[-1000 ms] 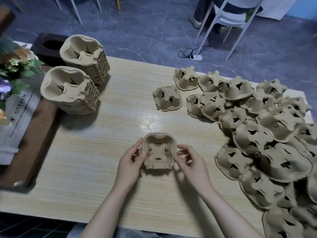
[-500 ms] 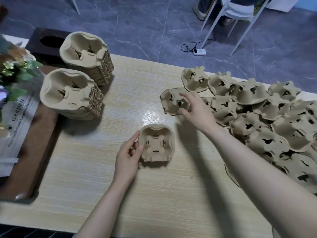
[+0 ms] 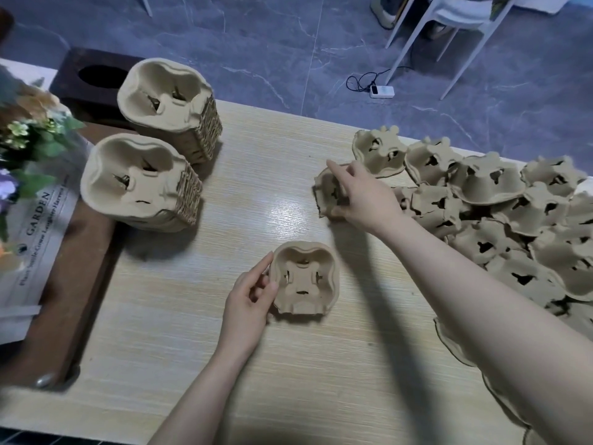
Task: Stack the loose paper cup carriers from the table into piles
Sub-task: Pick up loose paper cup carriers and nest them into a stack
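Note:
A small pile of brown pulp cup carriers (image 3: 305, 279) sits in the middle of the wooden table (image 3: 192, 348). My left hand (image 3: 248, 297) holds its left rim with thumb and fingers. My right hand (image 3: 362, 197) reaches across and grips a loose carrier (image 3: 325, 191) at the left edge of the heap, tilting it up. A heap of several loose carriers (image 3: 500, 226) covers the right side of the table. Two tall finished piles stand at the back left, one (image 3: 167, 104) behind the other (image 3: 138, 184).
A flower bouquet in printed wrap (image 3: 29, 175) lies on a dark wooden tray (image 3: 64, 316) at the left edge. A dark box with a round hole (image 3: 96, 75) sits behind the piles. On the floor beyond the table are a white chair (image 3: 449, 14) and a power strip (image 3: 382, 90).
My right hand left the small pile, reached to the loose heap and took hold of a carrier, lifting its edge. My left hand stayed on the pile.

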The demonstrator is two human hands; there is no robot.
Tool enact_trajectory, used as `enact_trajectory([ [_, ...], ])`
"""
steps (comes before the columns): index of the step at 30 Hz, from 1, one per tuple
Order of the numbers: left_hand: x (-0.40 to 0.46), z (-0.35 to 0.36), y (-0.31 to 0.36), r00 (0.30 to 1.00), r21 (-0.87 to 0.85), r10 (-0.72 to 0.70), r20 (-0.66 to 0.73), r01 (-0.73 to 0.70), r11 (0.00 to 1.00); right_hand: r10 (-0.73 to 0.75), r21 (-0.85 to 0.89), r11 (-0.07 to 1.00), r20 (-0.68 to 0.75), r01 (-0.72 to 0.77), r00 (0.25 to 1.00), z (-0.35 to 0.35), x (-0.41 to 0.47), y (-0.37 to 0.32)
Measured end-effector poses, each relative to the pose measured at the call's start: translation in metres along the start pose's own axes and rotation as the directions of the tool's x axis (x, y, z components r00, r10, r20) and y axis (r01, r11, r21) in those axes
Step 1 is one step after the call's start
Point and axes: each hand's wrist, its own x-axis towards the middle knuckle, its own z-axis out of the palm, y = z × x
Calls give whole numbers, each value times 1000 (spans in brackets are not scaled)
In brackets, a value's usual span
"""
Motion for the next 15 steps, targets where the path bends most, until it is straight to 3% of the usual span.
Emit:
enact_trajectory([
  [10, -7, 11, 1, 1000, -33, -5, 17, 6, 999, 282, 292, 930, -180, -222, 942, 1, -61, 14],
  [15, -24, 30, -9, 996, -4, -13, 87, 13, 1000, 335, 363, 901, -240, -236, 911, 14, -93, 20],
])
